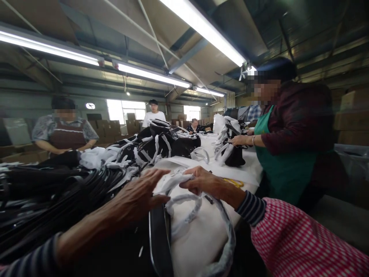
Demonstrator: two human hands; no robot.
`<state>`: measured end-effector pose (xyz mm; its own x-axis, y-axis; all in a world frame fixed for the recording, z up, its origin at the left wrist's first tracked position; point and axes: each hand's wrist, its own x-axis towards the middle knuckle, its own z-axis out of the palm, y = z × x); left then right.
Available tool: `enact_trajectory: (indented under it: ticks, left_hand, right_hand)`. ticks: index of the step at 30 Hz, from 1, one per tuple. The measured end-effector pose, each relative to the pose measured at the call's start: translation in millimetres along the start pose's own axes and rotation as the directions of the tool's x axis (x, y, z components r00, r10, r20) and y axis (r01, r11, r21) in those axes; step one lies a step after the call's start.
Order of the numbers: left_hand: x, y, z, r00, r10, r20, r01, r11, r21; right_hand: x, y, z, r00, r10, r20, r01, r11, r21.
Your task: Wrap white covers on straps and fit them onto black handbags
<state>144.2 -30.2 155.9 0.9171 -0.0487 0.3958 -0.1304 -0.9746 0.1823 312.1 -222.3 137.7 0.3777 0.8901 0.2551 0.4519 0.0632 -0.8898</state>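
A black bag (160,238) stands in front of me, its near edge trimmed with a thin light line. From it rise looped bag handles (227,231) wrapped in white padding. My right hand (198,180) pinches the white wrapping (175,181) near the top of a loop. Just left of that, my left hand (141,190) is raised with its fingers stretched out and thumb apart, close to the wrapping but seemingly not gripping it. A white sheet on the table (198,234) shows through the loops.
Yellow-handled scissors (235,182) lie beyond my right hand. Black straps (83,200) are heaped at left, and wrapped black bags (173,146) are piled ahead. A co-worker in a green apron (282,161) handles a bag at right; another person (67,134) works at left.
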Motion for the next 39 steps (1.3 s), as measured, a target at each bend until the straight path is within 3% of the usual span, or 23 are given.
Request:
enact_trajectory:
  ticks: [3,5,8,10,12,16,18,23,28,31,33,35,37,39]
  left_hand:
    - [28.5,7.1,21.4,0.996,-0.017,0.087,0.011,0.997,0.071]
    - [37.5,2.4,29.5,0.997,-0.053,0.060,0.049,0.997,0.067]
    - [34.0,-16.7,26.9,0.995,-0.099,-0.003,0.099,0.994,-0.048]
    - [26.1,-30.9,20.8,0.990,-0.138,0.017,0.139,0.973,-0.185]
    - [18.6,-42.1,16.8,0.984,-0.168,0.059,0.178,0.923,-0.343]
    - [12.0,-58.8,19.7,0.973,-0.228,0.039,0.211,0.807,-0.552]
    - [11.8,-67.5,23.0,0.960,-0.280,0.011,0.231,0.770,-0.594]
    - [10.5,-82.8,30.2,0.938,-0.348,0.000,0.273,0.738,-0.617]
    - [10.9,-80.6,41.0,0.940,-0.339,0.026,0.273,0.706,-0.654]
    - [13.5,-82.4,45.3,0.947,-0.322,0.020,0.257,0.716,-0.649]
    - [14.1,-86.5,46.0,0.943,-0.332,0.006,0.259,0.725,-0.638]
    - [13.2,-90.7,45.3,0.934,-0.358,-0.001,0.280,0.734,-0.619]
    - [11.3,-92.9,44.1,0.927,-0.375,0.005,0.304,0.743,-0.596]
    - [9.9,-92.3,43.1,0.924,-0.383,0.016,0.323,0.755,-0.571]
  right_hand:
    - [-6.3,7.8,-5.7,0.999,0.002,0.034,-0.003,0.999,0.034]
    - [-10.8,19.5,-15.7,0.999,0.002,0.047,-0.005,0.997,0.075]
    - [-11.3,47.7,-29.9,0.998,0.013,0.062,-0.024,0.984,0.176]
    - [-4.1,69.3,-32.3,0.994,0.041,0.097,-0.061,0.976,0.208]
    - [8.1,87.6,-27.7,0.995,0.009,0.097,-0.023,0.989,0.146]
    - [31.6,104.2,-12.0,0.967,-0.237,-0.090,0.225,0.966,-0.127]
    - [36.2,104.4,-9.8,0.945,-0.283,-0.164,0.252,0.950,-0.185]
    - [24.2,87.4,-20.8,0.946,-0.179,-0.271,0.154,0.982,-0.111]
    - [-9.3,29.0,-24.9,0.977,-0.090,-0.193,0.106,0.991,0.076]
    - [-28.7,-17.0,-33.5,0.953,-0.157,-0.258,0.108,0.975,-0.195]
    - [-39.9,-39.6,-45.8,0.912,-0.268,-0.311,0.077,0.856,-0.511]
    - [-52.7,-49.6,-58.5,0.903,-0.308,-0.298,0.011,0.711,-0.704]
    - [-69.6,-46.4,-64.9,0.950,-0.186,-0.249,-0.054,0.689,-0.723]
    - [-91.6,-33.5,-59.7,0.990,0.025,-0.141,-0.113,0.743,-0.660]
